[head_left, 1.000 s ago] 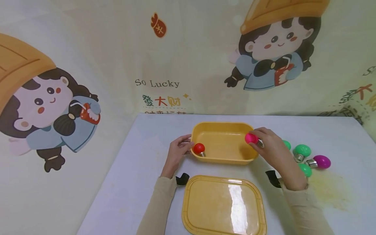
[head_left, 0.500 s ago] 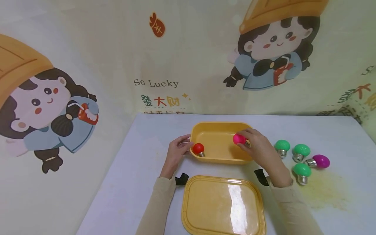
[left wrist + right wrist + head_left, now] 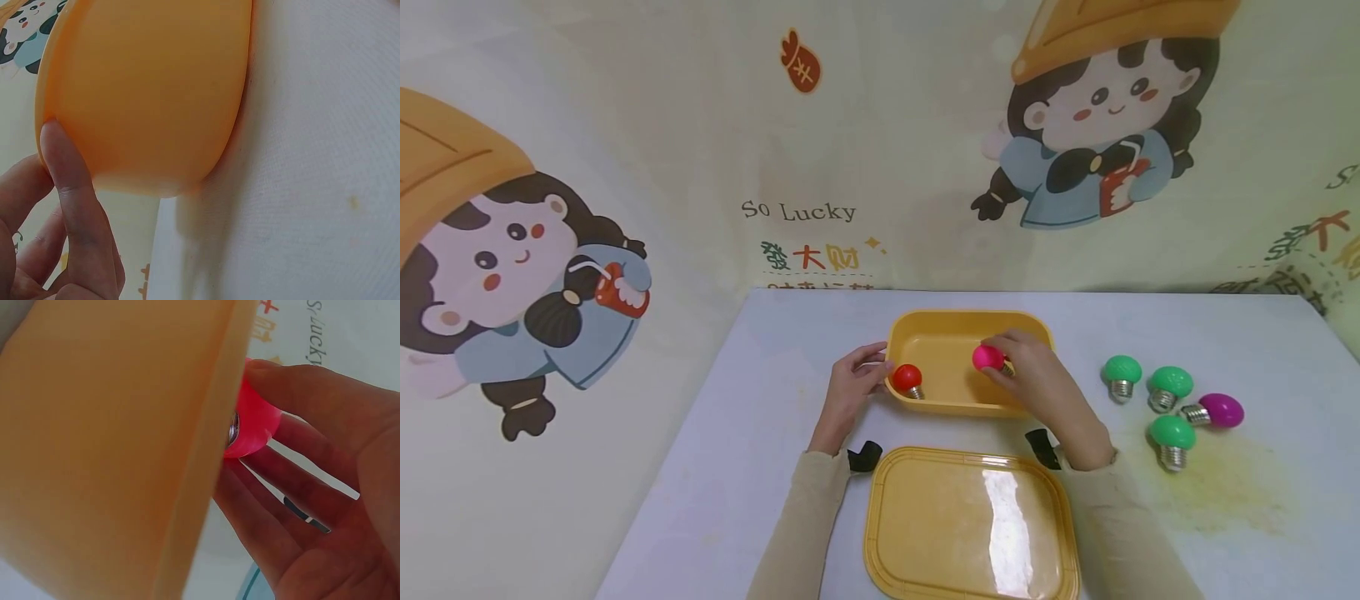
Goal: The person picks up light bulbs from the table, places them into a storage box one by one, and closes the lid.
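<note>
A yellow plastic box (image 3: 955,408) stands on the table, its inside facing up. My left hand (image 3: 852,385) pinches the box at its left end; in the left wrist view the thumb (image 3: 65,156) lies against the outer wall near the rim. Over the inside of the box, my right hand (image 3: 1037,375) holds a pink light bulb (image 3: 987,357) between thumb and fingers, the metal base pointing right. The right wrist view shows that bulb (image 3: 257,419) partly hidden behind the box wall (image 3: 125,425). A red light bulb (image 3: 907,377) lies in the box's front left corner.
Right of the box, three green light bulbs (image 3: 1172,432) and a purple light bulb (image 3: 1222,411) lie on the white table (image 3: 1262,350). A yellow lid (image 3: 940,525) lies flat in front of the box. A patterned cloth wall (image 3: 917,150) closes the back.
My right hand has carried the pink bulb leftward, from the box's right end toward its middle. The green bulbs have come into full view. My left hand stays at the box.
</note>
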`<control>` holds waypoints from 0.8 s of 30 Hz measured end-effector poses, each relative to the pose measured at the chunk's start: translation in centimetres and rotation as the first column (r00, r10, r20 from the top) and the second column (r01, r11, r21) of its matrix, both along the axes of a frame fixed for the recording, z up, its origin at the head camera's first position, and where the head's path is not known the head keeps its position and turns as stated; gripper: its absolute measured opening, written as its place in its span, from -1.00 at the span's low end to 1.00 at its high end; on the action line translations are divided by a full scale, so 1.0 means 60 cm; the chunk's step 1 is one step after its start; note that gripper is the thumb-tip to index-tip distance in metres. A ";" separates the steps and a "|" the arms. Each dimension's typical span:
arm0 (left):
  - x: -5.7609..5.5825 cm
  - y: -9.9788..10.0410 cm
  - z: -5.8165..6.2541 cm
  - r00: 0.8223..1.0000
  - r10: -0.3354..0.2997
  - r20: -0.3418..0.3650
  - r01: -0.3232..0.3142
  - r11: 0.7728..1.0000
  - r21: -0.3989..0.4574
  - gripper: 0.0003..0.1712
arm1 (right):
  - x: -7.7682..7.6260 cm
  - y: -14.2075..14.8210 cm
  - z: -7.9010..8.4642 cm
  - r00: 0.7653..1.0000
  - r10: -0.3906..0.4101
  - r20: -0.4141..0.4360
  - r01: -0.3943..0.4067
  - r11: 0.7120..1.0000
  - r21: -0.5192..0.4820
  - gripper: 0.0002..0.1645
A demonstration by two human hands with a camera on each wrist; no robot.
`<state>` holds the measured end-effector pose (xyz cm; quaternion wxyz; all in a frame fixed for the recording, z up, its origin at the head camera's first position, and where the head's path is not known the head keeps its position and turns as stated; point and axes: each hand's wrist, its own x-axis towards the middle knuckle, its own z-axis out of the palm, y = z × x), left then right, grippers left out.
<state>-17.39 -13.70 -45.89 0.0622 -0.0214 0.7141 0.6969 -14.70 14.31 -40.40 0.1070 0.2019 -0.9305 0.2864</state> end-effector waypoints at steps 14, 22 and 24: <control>-0.002 0.001 -0.002 1.000 0.005 -0.001 -0.005 1.000 0.010 -0.55 | -0.005 -0.034 -0.005 0.999 -0.010 0.037 0.007 0.997 0.081 -0.56; 0.000 0.001 0.004 1.000 -0.002 -0.001 0.002 1.000 0.021 -0.56 | -0.007 -0.053 -0.005 0.997 0.013 0.082 -0.021 0.995 0.096 -0.58; 0.001 0.001 0.004 1.000 -0.004 -0.002 0.004 1.000 0.021 -0.56 | -0.007 -0.057 -0.006 0.997 0.026 0.074 -0.034 0.994 0.102 -0.59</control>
